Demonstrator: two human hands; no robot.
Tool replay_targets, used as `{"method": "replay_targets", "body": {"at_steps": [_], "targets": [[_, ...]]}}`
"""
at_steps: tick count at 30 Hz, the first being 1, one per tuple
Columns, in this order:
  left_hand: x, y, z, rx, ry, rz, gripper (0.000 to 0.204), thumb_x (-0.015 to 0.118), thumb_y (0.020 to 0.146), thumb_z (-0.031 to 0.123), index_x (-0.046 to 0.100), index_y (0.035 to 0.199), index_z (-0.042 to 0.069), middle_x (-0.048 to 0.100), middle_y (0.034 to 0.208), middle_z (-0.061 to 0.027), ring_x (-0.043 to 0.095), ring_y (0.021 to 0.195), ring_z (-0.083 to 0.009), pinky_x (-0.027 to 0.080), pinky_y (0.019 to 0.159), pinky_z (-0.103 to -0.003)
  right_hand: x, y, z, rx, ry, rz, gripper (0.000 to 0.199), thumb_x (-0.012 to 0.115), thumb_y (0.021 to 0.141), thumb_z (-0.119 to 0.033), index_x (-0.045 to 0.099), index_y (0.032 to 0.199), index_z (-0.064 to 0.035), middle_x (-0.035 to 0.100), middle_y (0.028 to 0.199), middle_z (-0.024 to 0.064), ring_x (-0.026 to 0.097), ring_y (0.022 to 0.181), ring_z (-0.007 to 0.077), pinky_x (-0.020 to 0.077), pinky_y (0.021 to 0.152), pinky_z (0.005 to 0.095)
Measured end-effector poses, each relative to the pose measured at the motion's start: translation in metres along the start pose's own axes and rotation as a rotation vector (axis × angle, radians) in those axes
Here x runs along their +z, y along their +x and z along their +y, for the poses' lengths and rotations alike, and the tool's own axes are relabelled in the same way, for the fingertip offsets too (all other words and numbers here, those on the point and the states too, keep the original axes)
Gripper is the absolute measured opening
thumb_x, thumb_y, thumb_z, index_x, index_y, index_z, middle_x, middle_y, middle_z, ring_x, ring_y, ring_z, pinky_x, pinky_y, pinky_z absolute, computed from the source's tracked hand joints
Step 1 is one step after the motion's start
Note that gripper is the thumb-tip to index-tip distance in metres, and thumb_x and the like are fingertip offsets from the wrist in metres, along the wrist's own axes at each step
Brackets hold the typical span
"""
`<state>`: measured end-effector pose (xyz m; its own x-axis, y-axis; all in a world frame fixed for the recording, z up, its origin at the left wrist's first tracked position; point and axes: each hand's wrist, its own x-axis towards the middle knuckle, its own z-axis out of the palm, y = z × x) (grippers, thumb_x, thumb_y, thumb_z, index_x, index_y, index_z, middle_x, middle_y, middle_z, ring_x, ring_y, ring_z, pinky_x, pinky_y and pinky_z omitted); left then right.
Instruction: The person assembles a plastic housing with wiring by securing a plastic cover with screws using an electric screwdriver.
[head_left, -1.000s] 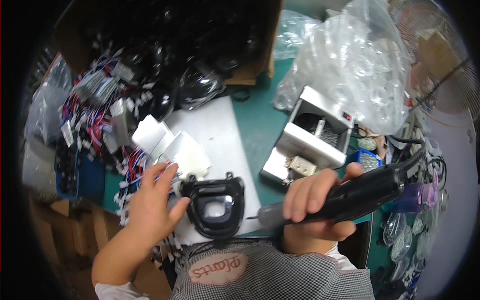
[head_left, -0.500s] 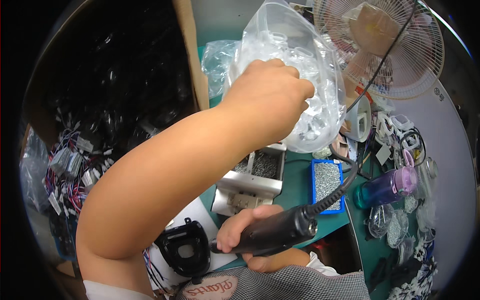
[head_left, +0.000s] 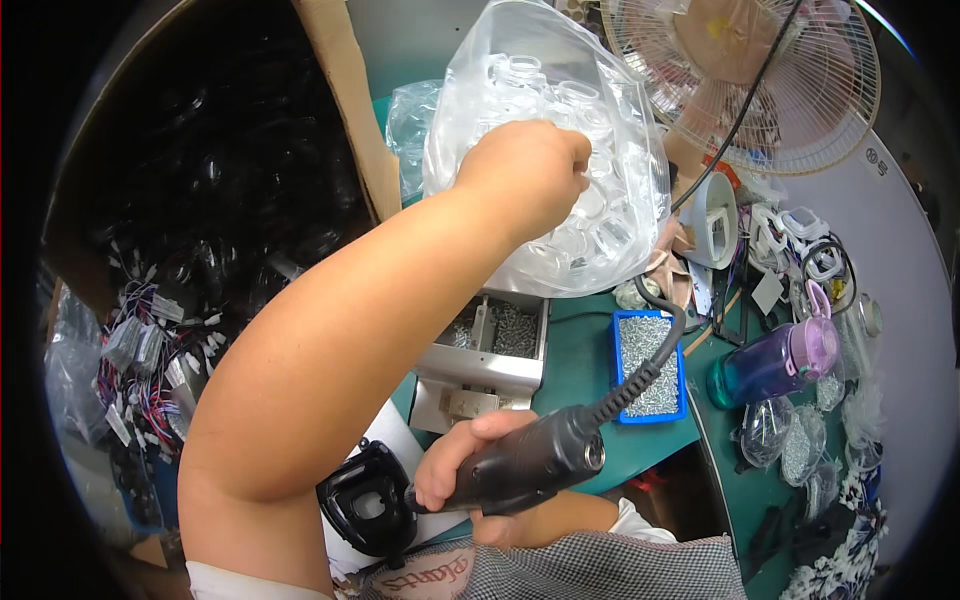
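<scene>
My left hand (head_left: 525,170) reaches into a clear plastic bag (head_left: 455,115) of transparent plastic ring-like parts (head_left: 590,205). Its fingers curl down, and whatever lies under them is hidden. Wrapped in my right hand (head_left: 455,465) is a black electric screwdriver (head_left: 525,465), its cable end pointing up and right. The tool's tip is at the edge of a glossy black plastic housing (head_left: 365,505), which has an opening in its middle and lies on a white surface (head_left: 395,425) close to my body.
Behind the screwdriver stand a metal screw feeder (head_left: 475,375) and a blue tray (head_left: 615,385) of screws. A large carton (head_left: 345,90) of dark parts and bundled wires (head_left: 140,345) are at left. A purple bottle (head_left: 765,365) and a fan (head_left: 745,80) are at right.
My left hand has shifted slightly left within the bag, its fingers curling more out of sight. The view has moved a little. My right hand keeps hold of the screwdriver.
</scene>
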<state>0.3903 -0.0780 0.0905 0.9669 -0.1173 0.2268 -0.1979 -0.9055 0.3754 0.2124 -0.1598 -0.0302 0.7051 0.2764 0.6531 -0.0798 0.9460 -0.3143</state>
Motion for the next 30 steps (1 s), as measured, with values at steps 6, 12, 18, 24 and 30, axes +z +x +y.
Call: {"method": "replay_targets", "body": {"at_steps": [6, 12, 18, 24, 30], "targets": [[-0.031, -0.036, -0.008, -0.024, -0.223, 0.294, 0.017, 0.065, 0.081, 0.017, 0.066, 0.092, 0.005, 0.069, 0.083, -0.0105, 0.065, 0.07, -0.0206, 0.051, 0.066, -0.032, -0.002, -0.008, 0.007, 0.035, -0.023, 0.06, 0.079, 0.078, 0.077, -0.017, 0.029, 0.137, -0.0017, 0.058, 0.088, 0.0167, 0.061, 0.074, 0.0203, 0.0529, 0.066, 0.0301], [-0.074, -0.143, -0.022, -0.215, -0.395, 0.212, 0.02, 0.06, 0.083, 0.009, 0.064, 0.102, 0.003, 0.058, 0.069, -0.0015, 0.053, 0.061, -0.0065, 0.041, 0.054, -0.022, 0.002, -0.007, 0.003, 0.076, -0.085, 0.153, 0.082, 0.076, 0.081, -0.032, 0.027, 0.142, -0.0093, 0.055, 0.086, 0.0142, 0.06, 0.064, 0.0255, 0.0544, 0.056, 0.0396], [-0.05, -0.274, -0.056, -0.415, -0.012, 0.1, 0.011, 0.068, 0.083, 0.013, 0.069, 0.09, 0.005, 0.066, 0.075, -0.0117, 0.062, 0.064, -0.0209, 0.048, 0.061, -0.03, 0.001, 0.0, 0.005, 0.006, -0.253, 0.084, 0.082, 0.064, 0.087, -0.049, 0.023, 0.145, -0.0078, 0.051, 0.082, 0.0085, 0.054, 0.056, 0.0176, 0.0515, 0.051, 0.0331], [-0.008, -0.356, -0.054, -0.396, 0.241, 0.057, 0.01, 0.073, 0.071, 0.01, 0.065, 0.077, 0.01, 0.062, 0.071, -0.0069, 0.06, 0.073, -0.0273, 0.044, 0.067, -0.038, -0.006, 0.001, 0.013, -0.006, -0.19, 0.083, 0.088, 0.068, 0.084, -0.049, 0.021, 0.145, -0.0059, 0.053, 0.082, 0.011, 0.059, 0.059, 0.0196, 0.055, 0.053, 0.0327], [0.025, -0.377, -0.048, -0.342, 0.318, 0.217, 0.017, 0.076, 0.063, 0.009, 0.061, 0.073, 0.012, 0.058, 0.072, -0.0017, 0.058, 0.082, -0.0226, 0.039, 0.073, -0.038, -0.009, 0.0, 0.018, 0.0, -0.221, 0.045, 0.088, 0.065, 0.086, -0.05, 0.02, 0.146, -0.0045, 0.053, 0.085, 0.0116, 0.059, 0.059, 0.0195, 0.0551, 0.054, 0.033]]}}
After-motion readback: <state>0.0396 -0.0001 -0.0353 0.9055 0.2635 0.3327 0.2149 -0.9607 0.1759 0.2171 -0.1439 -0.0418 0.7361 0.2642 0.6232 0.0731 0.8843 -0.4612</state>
